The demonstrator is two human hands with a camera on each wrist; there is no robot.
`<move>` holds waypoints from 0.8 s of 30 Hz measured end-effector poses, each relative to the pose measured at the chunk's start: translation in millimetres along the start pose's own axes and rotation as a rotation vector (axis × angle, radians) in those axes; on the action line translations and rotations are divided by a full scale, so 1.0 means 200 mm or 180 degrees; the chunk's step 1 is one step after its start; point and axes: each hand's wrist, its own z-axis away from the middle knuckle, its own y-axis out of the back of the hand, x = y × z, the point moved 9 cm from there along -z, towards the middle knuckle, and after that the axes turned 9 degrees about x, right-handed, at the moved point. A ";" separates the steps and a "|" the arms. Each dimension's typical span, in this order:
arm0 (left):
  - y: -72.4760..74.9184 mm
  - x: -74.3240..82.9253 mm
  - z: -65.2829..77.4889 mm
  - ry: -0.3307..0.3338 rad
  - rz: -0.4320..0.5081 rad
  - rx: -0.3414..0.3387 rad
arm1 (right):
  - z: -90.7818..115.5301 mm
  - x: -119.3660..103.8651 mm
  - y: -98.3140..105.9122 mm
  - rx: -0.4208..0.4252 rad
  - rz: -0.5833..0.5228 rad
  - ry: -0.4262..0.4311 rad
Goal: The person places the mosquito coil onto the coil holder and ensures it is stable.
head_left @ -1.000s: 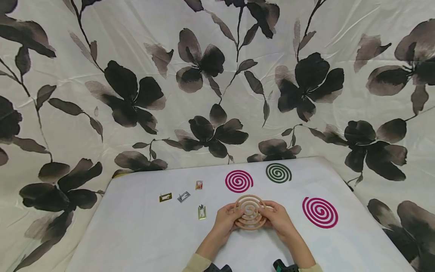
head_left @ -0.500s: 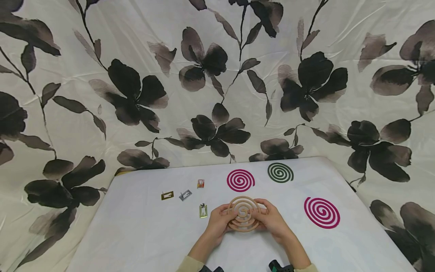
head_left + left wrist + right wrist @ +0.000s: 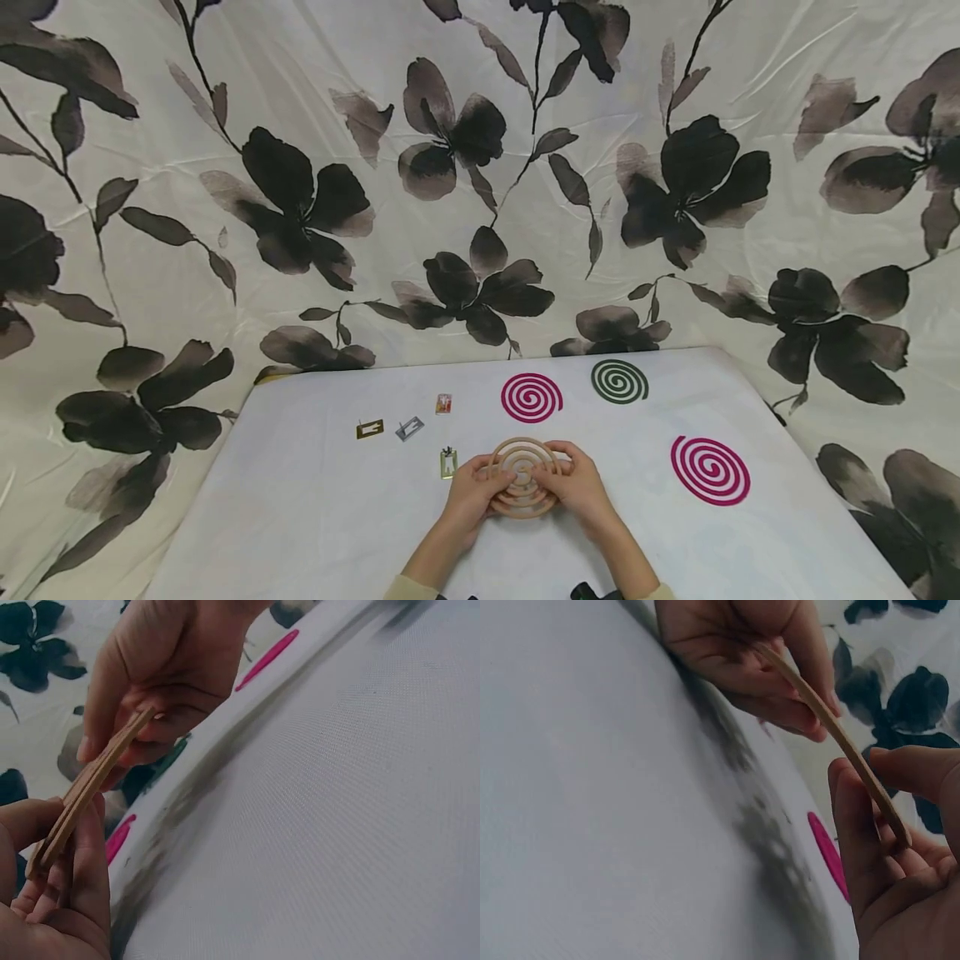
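Note:
A tan spiral mosquito coil [image 3: 525, 514] is held above the white table, between both hands. My left hand [image 3: 467, 498] pinches its left side, thumb on the near face and fingers behind. On the opposite side my right hand [image 3: 582, 490] grips it the same way. Seen edge-on in the left wrist view, the coil [image 3: 94, 784] shows two thin layers lying close together. The right wrist view shows its edge [image 3: 847, 746] slightly bowed between the two hands.
Two pink coils [image 3: 532, 398] [image 3: 710, 472] and a green coil [image 3: 619, 382] lie flat behind and right of the hands. Several small metal stands lie to the left: gold [image 3: 370, 429], silver [image 3: 409, 428], reddish [image 3: 444, 404] and yellowish [image 3: 447, 463]. A floral cloth [image 3: 300, 217] hangs behind the table [image 3: 285, 500].
Both hands have moved left and slightly toward the body, carrying the tan mosquito coil with them. Their grip on it persists. The things on the table lie as before.

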 end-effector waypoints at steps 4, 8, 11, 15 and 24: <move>0.02 0.01 0.01 -0.0010 -0.0049 0.0048 | 0.01 0.01 -0.04 -0.0028 -0.0071 0.0015; 0.05 0.02 0.02 -0.0022 -0.0113 0.0113 | 0.02 0.00 -0.07 -0.0072 -0.0068 0.0043; 0.07 0.03 0.02 -0.0063 -0.0163 0.0152 | 0.03 0.00 -0.09 -0.0086 -0.0048 0.0052; 0.09 0.06 0.04 -0.0173 -0.0269 0.0215 | 0.03 0.01 -0.11 -0.0118 -0.0051 0.0076; 0.14 0.06 0.07 -0.0049 -0.0223 0.0252 | 0.04 0.02 -0.16 -0.0081 -0.0032 -0.0007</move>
